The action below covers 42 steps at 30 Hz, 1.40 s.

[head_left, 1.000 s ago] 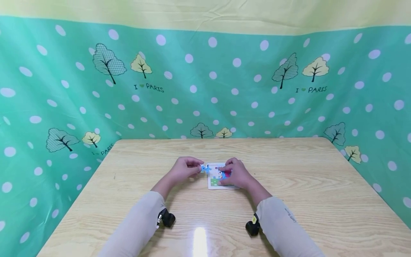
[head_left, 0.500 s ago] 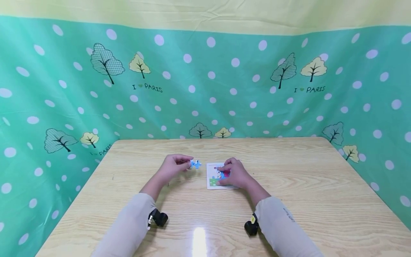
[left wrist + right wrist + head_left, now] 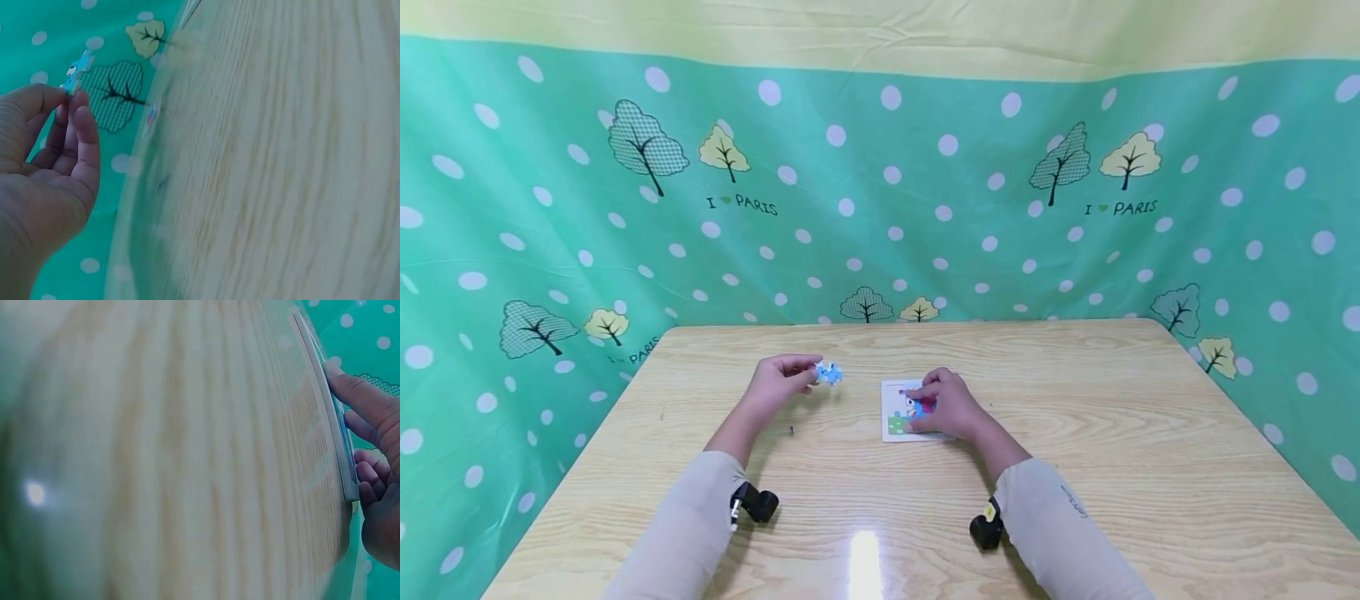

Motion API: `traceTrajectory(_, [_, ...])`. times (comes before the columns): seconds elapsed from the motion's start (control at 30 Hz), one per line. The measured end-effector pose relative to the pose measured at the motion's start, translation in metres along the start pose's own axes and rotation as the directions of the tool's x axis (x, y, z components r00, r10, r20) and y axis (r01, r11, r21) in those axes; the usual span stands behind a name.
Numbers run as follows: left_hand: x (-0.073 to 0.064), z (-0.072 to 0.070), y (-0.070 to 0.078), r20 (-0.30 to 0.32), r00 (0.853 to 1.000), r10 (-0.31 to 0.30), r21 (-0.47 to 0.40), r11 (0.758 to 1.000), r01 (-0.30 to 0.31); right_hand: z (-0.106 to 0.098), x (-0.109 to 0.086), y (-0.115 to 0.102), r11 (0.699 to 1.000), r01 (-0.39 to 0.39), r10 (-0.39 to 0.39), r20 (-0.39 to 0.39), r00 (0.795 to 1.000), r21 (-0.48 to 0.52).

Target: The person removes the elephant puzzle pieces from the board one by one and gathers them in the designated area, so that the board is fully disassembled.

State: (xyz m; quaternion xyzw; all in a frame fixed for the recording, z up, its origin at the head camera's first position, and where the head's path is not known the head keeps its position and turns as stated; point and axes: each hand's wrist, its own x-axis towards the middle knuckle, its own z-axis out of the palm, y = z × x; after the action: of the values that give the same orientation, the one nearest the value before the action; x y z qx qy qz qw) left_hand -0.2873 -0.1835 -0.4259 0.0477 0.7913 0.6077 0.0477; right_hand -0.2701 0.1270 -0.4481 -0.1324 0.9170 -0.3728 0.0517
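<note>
A light-blue jigsaw puzzle piece (image 3: pixel 830 373) with knobbed edges is pinched between the thumb and fingers of my left hand (image 3: pixel 781 383), up off the table left of the puzzle board. In the left wrist view the same piece (image 3: pixel 78 72) stands on edge above the fingertips. My right hand (image 3: pixel 951 407) rests on the white-framed puzzle board (image 3: pixel 897 436), thumb and fingers spread over its picture. That picture shows a blue and red figure over a green spotted strip; the hand hides the right part. From the right wrist view, the thumb (image 3: pixel 353 390) presses on the board's face.
The board lies flat on a wood-grain table (image 3: pixel 1075 392). A small dark speck (image 3: pixel 791 430) lies on the tabletop below the left hand. Behind hangs a green dotted curtain (image 3: pixel 910 200). Black wrist cameras sit at both sleeves.
My left hand has moved away from the board, to the left and slightly back, carrying the puzzle piece. The right hand has stayed on the board.
</note>
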Motion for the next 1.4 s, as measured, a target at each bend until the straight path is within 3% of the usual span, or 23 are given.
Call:
traceTrajectory(0.47, [0.011,-0.021,-0.020,-0.066,0.996,-0.065,0.005,0.998,0.065,-0.001,-0.001,-0.002,1.000,-0.015,0.015,0.003,1.000,0.005])
traceTrajectory(0.73, [0.021,-0.025,-0.028,-0.081,0.995,-0.063,0.002,0.998,0.063,-0.001,-0.001,0.000,1.000,-0.012,0.012,0.000,1.000,0.001])
traceTrajectory(1.07, [0.028,-0.023,-0.029,-0.074,0.995,-0.069,0.174,0.981,0.081,0.000,-0.001,-0.001,1.000,-0.018,0.018,0.004,1.000,0.002])
traceTrajectory(1.4, [0.033,-0.026,-0.031,-0.043,0.997,-0.069,0.286,0.955,0.078,-0.001,0.000,-0.003,1.000,-0.011,0.011,0.006,1.000,-0.001])
